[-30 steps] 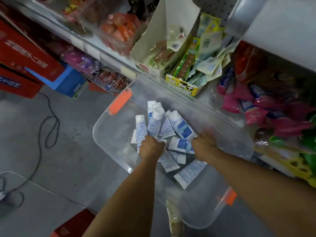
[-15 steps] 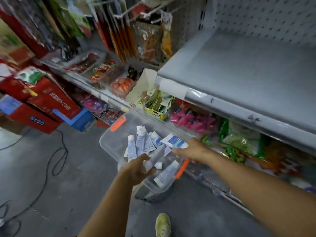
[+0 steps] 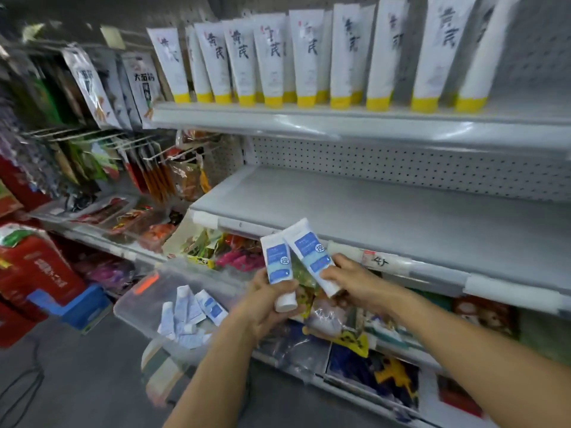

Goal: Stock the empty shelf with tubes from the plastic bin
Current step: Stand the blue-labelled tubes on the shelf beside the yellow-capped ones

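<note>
So I've got a tube in each hand right now: my left hand (image 3: 265,299) is wrapped around the cap end of one white-and-blue tube (image 3: 277,267), and my right hand (image 3: 352,281) has its fingers pinched round the lower part of the second tube (image 3: 310,253). Both are held cap-down, crimped ends up, side by side and just about touching, hovering just in front of the lip of the empty shelf (image 3: 401,223), which has nothing on it at all yet. Down to my left the clear plastic bin (image 3: 133,307) with the orange latch still has a small heap of the same tubes (image 3: 188,313) in it, so I'd say this is very early, basically the carry step of the first pair. Next move, I reckon, is to lift them over the lip and stand them on their caps, like the big yellow-capped tubes (image 3: 272,57) on the shelf above, probably starting near the left end so the row fills tidy. Can't read the small print on the labels, the bin's near side is hidden behind my left arm, and the stuff on the lower shelves (image 3: 355,350) is too blurry to name.
</note>
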A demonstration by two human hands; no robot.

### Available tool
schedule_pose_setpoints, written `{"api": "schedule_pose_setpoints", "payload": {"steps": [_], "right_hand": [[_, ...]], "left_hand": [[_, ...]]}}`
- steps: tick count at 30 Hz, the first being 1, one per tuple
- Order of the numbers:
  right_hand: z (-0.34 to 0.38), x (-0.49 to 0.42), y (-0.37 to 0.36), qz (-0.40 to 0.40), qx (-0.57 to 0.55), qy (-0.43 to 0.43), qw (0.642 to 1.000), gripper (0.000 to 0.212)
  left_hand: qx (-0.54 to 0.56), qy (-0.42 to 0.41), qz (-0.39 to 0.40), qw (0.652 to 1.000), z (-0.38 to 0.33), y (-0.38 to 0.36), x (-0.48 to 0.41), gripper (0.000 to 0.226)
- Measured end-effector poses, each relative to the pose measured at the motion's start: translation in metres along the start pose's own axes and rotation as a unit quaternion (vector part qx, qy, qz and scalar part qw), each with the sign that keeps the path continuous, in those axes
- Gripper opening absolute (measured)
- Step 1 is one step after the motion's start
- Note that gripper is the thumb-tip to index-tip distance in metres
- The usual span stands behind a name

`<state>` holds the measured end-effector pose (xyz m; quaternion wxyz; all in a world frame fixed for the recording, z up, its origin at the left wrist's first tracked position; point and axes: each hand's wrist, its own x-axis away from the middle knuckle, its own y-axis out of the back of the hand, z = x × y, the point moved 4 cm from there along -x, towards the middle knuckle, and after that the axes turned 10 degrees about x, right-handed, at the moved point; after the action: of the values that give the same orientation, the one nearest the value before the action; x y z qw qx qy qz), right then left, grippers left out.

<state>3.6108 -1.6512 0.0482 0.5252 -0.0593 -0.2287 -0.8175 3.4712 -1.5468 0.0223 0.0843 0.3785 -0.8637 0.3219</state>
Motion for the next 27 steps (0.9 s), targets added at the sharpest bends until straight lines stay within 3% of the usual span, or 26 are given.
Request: {"api": "schedule_pose_setpoints", "payload": {"steps": [6, 11, 14, 20, 27], "right_hand": [[0.011, 0.097, 0.08, -0.091, -0.009, 0.065, 0.994, 0.021], [0.04, 0.157, 0.132, -0.163, -0.006, 0.122, 0.979, 0.022], [0.059, 0.178, 0.163, -0.193, -0.027, 0.146, 0.97, 0.016], [0.087, 0.195, 0.221, -0.304, -0.086, 0.176, 0.932, 0.018], [0.124, 0.183, 0.297, -0.409, 0.003, 0.188, 0.893, 0.024]], "left_hand": [[-0.138, -0.106, 0.066, 0.982, 0.002, -0.111, 0.054, 0.057], [-0.101, -0.143, 0.11, 0.978, -0.015, -0.198, 0.087, 0.032], [-0.148, -0.206, 0.12, 0.96, -0.027, -0.238, 0.094, 0.032], [-0.173, -0.268, 0.148, 0.936, -0.048, -0.29, 0.094, 0.031], [-0.204, -0.337, 0.168, 0.904, -0.082, -0.326, 0.072, 0.047]]}}
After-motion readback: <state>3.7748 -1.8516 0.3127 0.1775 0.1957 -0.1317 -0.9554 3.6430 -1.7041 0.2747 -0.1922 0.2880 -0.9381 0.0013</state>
